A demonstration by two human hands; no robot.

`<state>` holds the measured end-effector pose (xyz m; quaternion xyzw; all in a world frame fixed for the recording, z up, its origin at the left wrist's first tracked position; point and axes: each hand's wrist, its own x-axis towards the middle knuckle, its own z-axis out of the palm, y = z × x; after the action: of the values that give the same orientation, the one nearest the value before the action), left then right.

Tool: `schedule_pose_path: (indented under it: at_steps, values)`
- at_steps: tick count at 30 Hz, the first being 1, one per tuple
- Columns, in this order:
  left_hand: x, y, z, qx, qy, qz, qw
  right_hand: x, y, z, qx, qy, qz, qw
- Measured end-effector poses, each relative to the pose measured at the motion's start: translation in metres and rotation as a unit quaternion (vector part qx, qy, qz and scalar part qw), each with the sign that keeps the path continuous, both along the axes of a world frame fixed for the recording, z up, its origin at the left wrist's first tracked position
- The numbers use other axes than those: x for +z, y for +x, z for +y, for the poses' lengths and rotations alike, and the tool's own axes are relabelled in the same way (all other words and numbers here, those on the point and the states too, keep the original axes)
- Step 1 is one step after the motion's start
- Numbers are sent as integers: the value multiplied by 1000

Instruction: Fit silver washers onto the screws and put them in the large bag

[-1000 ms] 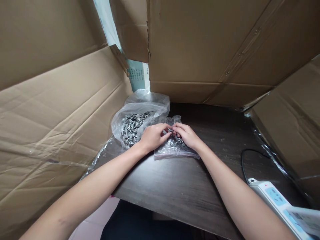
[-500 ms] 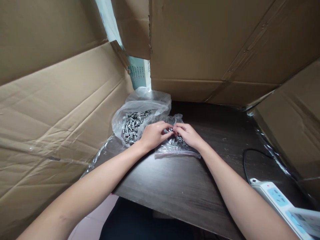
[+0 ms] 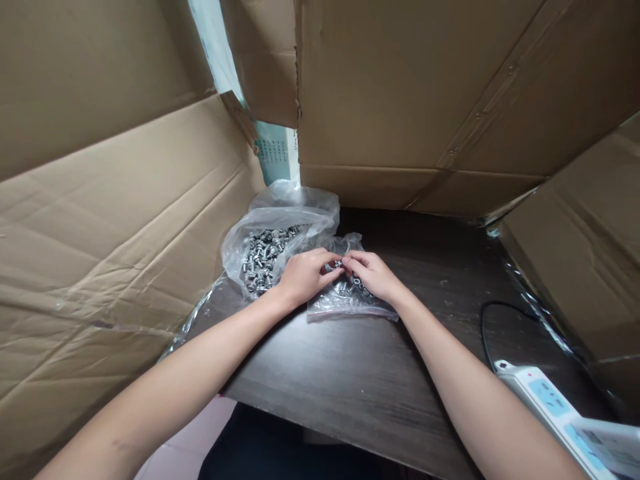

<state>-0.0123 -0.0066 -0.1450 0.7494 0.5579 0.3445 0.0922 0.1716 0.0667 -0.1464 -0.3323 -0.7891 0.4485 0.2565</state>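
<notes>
My left hand (image 3: 306, 272) is closed in a pinch on a small shiny bolt (image 3: 338, 264) above a clear zip bag. Meeting it from the other side, my right hand (image 3: 369, 272) has its fingertips pressed together at the bolt's end; whatever they hold is hidden. The zip bag (image 3: 325, 311) lies flat under both hands, with small metal nuts (image 3: 358, 283) and other hardware in it, partly covered by my right hand. Just left of my left hand stands a larger open plastic bag (image 3: 235, 243) holding many loose bolts (image 3: 265, 257).
Cardboard walls (image 3: 420, 80) enclose the dark wooden table (image 3: 320, 373) at the left, back and right. A white power strip (image 3: 545, 393) with a black cable (image 3: 483, 327) lies at the right, near my right forearm. The table's front edge is close to me.
The whole view has shifted slightly, so the scene sits a little lower and further left. Both hands keep their pinch over the zip bag, with only slight finger movement.
</notes>
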Motion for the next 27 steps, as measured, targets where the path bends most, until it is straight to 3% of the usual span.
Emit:
schedule_pose_path:
  at_steps: [13, 21, 27]
  values:
    - [1, 0, 0, -11, 6, -45, 999, 0, 2, 2, -1, -23, 24, 999]
    - [0, 0, 0, 1, -1, -16, 1000, 2, 1, 0, 20, -11, 10, 1000]
    - [0, 0, 0, -3, 6, -16, 1000, -1, 1, 2, -5, 2, 11, 1000]
